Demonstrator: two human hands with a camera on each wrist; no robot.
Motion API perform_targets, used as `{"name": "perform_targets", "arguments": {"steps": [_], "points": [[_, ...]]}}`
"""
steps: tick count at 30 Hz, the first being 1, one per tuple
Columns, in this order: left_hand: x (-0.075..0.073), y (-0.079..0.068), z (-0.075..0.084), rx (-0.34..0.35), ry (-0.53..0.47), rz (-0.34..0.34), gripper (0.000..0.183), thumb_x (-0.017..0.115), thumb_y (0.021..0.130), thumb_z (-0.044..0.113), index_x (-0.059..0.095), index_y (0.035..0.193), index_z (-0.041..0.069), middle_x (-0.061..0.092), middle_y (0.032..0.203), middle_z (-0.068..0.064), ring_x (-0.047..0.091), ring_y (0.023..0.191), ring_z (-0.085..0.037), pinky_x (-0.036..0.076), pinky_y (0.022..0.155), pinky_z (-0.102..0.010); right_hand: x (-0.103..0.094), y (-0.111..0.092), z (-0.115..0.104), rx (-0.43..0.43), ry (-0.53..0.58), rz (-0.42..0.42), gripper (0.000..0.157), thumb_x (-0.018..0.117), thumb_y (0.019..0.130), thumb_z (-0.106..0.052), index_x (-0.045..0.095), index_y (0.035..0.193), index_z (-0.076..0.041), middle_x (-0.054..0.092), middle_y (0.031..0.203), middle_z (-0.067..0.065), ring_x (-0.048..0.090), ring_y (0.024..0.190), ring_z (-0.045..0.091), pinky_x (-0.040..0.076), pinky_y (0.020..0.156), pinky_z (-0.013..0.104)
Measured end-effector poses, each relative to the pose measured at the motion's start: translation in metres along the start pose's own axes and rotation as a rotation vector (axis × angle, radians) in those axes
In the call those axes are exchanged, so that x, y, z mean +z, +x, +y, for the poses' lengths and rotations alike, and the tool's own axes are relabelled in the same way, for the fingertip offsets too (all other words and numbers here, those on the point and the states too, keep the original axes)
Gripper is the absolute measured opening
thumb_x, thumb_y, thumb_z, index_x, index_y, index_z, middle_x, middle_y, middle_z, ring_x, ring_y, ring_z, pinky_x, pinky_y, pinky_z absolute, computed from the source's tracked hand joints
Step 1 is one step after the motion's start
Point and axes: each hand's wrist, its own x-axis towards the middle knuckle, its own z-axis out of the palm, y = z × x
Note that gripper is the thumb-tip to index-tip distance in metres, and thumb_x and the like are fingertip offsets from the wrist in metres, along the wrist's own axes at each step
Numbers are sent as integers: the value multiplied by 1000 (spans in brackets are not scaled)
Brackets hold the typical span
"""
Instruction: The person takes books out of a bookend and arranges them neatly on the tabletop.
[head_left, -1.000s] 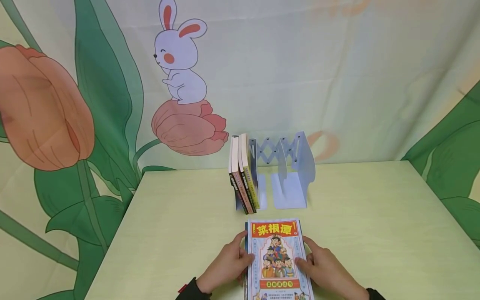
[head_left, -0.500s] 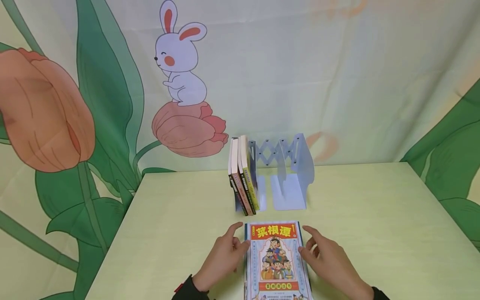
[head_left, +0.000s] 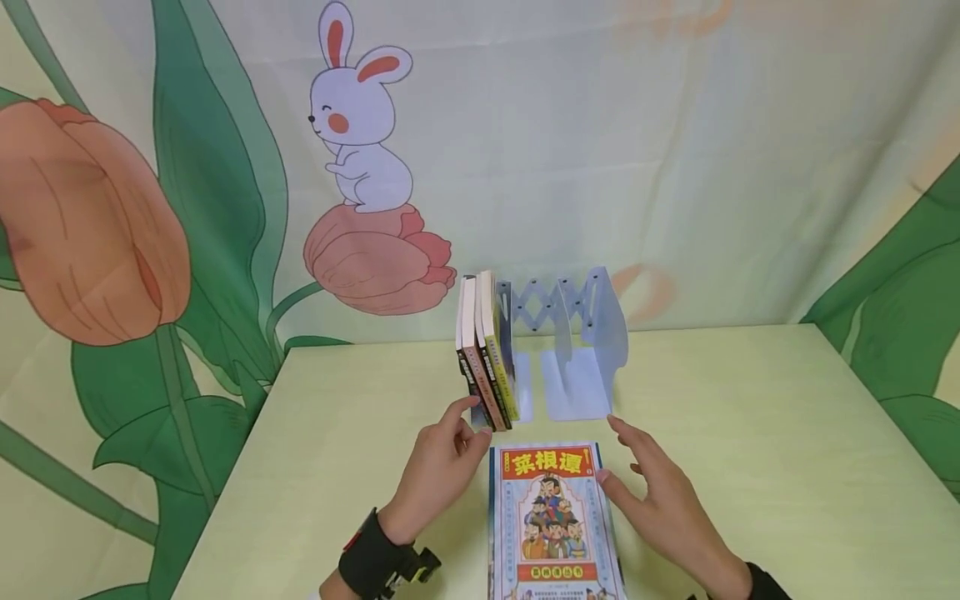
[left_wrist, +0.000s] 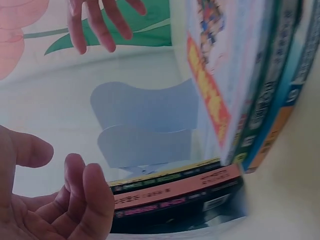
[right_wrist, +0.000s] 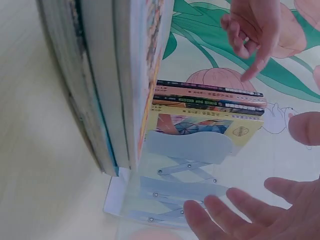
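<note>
A stack of books (head_left: 555,517) lies flat at the front of the table, its top cover blue with a red title band and cartoon figures. Several sheet edges and spines (left_wrist: 272,85) beneath it show in the left wrist view. Behind it, a light blue expandable book rack (head_left: 581,387) holds several upright books (head_left: 487,358), leaning in its left section. My left hand (head_left: 438,467), fingers relaxed, has its index fingertip near the lower spines of those upright books. My right hand (head_left: 667,508) hovers beside the stack's right edge, fingers spread and holding nothing.
The pale yellow-green table (head_left: 750,417) reaches back to a fabric backdrop (head_left: 525,125) printed with a rabbit and tulips. Thin upright dividers (head_left: 562,321) split the rack's right part, joined by crossed metal links. A black strap (head_left: 371,554) circles the left wrist.
Both hands have let go of the book stack, which stays on the table. The left hand has moved forward to the racked books; the right hand has opened and shifted slightly forward.
</note>
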Motion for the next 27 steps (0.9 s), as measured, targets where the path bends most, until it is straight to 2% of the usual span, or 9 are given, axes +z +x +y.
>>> {"name": "perform_targets", "arguments": {"steps": [5, 8, 10, 13, 22, 27], "points": [[-8, 14, 8, 65, 11, 141, 37, 60, 97, 20, 55, 132, 8, 57, 80, 3, 52, 67, -9, 41, 57, -21, 1, 0, -2, -18, 6, -5, 65, 63, 95, -38, 30, 151, -40, 43, 152, -6, 51, 131, 23, 48, 98, 50], [-13, 23, 9, 67, 24, 223, 38, 60, 97, 20, 53, 133, 9, 58, 93, -2, 57, 78, -12, 49, 65, -23, 1, -1, -3, -50, 1, 1, 68, 65, 94, -35, 29, 152, -40, 40, 154, -4, 47, 136, 28, 44, 101, 58], [-16, 29, 8, 53, 23, 246, 40, 59, 97, 20, 51, 135, 9, 57, 97, -4, 59, 81, -14, 50, 68, -25, 1, -1, -4, -77, -6, 7, 71, 65, 94, -33, 27, 153, -39, 38, 155, -2, 43, 139, 30, 41, 101, 61], [-21, 37, 4, 33, 22, 259, 42, 59, 97, 21, 50, 136, 10, 58, 99, -6, 60, 82, -17, 50, 68, -27, 0, -2, -6, -120, -29, 18, 74, 67, 93, -31, 26, 154, -36, 36, 156, -1, 41, 140, 30, 41, 102, 61], [-23, 56, -8, 4, 13, 230, 44, 60, 97, 25, 50, 137, 9, 59, 95, -6, 58, 77, -17, 47, 61, -27, -1, -1, -10, -180, -67, 14, 77, 69, 91, -29, 26, 155, -33, 34, 158, -3, 39, 142, 23, 43, 103, 55], [-21, 62, -10, 0, 81, 235, 43, 59, 97, 27, 52, 134, 7, 60, 90, -8, 55, 71, -16, 44, 56, -27, 1, -1, -9, -196, -90, 5, 77, 69, 91, -30, 26, 155, -33, 34, 159, -2, 40, 140, 24, 46, 100, 55]]}}
